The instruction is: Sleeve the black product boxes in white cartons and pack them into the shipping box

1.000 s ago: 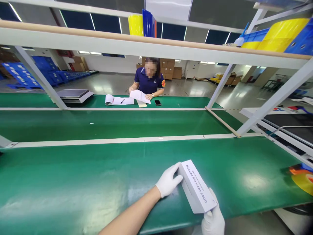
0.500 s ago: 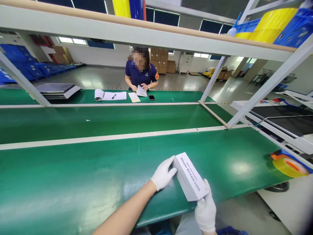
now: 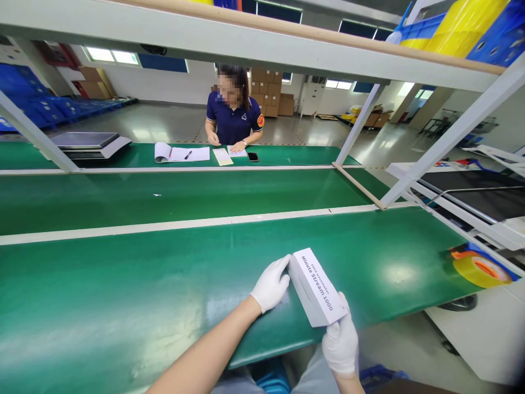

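A long white carton (image 3: 315,287) printed "Minute Stream 1000" rests on edge on the green bench top (image 3: 123,284), near its front edge. My left hand (image 3: 270,284), in a white glove, grips the carton's far end. My right hand (image 3: 339,342), also gloved, holds its near end from below, just past the bench edge. The carton lies slanted, its far end to the left.
A roll of yellow tape (image 3: 479,271) lies at the bench's right end. Across the green belt (image 3: 184,194) a person in a dark blue shirt (image 3: 233,117) handles papers (image 3: 180,154) beside a phone (image 3: 253,157). A scale (image 3: 88,143) stands far left. White frame posts (image 3: 451,134) rise at right.
My view has tipped down and shifted slightly, so the carton and both hands sit a little higher and further left. The person opposite has put a sheet down on the far table.
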`<state>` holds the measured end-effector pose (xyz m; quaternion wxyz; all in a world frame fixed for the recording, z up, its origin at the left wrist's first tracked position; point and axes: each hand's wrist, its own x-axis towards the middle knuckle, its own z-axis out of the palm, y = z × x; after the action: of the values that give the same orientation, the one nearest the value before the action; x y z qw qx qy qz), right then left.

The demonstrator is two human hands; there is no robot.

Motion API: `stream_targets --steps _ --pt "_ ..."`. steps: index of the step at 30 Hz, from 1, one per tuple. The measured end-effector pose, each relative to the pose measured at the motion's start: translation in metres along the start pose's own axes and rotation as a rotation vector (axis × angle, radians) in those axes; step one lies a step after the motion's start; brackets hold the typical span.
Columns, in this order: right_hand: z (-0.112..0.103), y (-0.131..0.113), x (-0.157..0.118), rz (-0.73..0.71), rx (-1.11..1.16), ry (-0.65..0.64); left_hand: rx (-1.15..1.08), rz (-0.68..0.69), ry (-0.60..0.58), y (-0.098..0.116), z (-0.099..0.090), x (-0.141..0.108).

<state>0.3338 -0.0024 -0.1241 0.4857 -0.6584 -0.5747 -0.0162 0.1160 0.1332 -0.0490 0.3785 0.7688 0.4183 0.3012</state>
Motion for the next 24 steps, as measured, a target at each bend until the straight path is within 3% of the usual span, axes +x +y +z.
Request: stream_targets --steps 24 --pt "0.0047 -0.0048 -0.0011 -0.040 -0.050 0.043 0.031 0.003 -0.018 0.0068 -0.0042 0.0004"
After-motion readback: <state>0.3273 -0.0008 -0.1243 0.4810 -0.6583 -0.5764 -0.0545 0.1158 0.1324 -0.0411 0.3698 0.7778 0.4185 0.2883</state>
